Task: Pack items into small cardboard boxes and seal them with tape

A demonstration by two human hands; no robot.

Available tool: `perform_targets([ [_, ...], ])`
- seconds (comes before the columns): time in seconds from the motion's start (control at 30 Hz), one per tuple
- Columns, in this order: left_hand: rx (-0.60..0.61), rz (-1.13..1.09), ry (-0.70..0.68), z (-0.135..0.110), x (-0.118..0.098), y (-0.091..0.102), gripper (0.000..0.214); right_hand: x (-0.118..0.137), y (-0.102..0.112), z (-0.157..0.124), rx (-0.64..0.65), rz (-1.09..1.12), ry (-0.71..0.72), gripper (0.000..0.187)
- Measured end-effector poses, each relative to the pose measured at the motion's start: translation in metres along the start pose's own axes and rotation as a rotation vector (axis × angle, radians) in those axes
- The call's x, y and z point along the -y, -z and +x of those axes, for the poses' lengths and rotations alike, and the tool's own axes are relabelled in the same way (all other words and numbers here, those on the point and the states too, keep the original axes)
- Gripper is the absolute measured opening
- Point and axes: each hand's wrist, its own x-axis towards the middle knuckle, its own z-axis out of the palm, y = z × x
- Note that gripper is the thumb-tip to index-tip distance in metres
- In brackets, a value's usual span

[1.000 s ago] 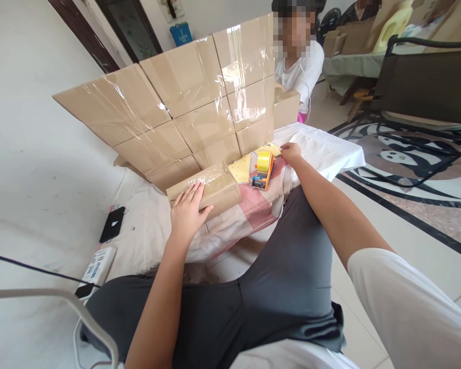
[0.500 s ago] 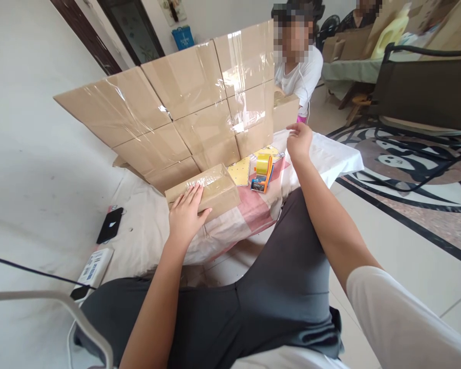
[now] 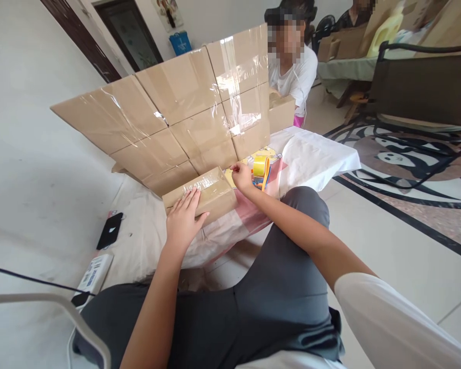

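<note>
The left hand [image 3: 181, 220] lies on a closed box [image 3: 217, 199] on the bench [image 3: 322, 151], fingers slightly spread, contents hidden; the right hand [image 3: 243, 179], fingers drawn narrow, sits between box and tape dispenser [image 3: 266, 177], whether holding anything I cannot tell

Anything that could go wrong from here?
Two things, maybe:
1. The right hand is right by the orange-framed tape dispenser, so a careless wrist could knock it over.
2. The left hand lies on the small box, close in front of the taped cardboard wall; a hard push might bump that.
</note>
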Motion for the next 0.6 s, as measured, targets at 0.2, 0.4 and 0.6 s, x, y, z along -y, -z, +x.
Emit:
perform_targets([
  [0.2,0.017,-0.060,0.019,-0.002,0.007,0.003,0.066,0.001,-0.012,-0.034,0.038,0.389,-0.058,0.013],
  [0.4,0.050,-0.050,0.045,0.000,0.006,0.006,0.067,0.007,0.002,-0.073,0.036,0.489,-0.084,0.017],
  [0.6,0.068,-0.057,0.045,0.001,0.011,0.004,0.068,0.017,0.006,-0.091,0.167,0.750,-0.202,0.036],
])
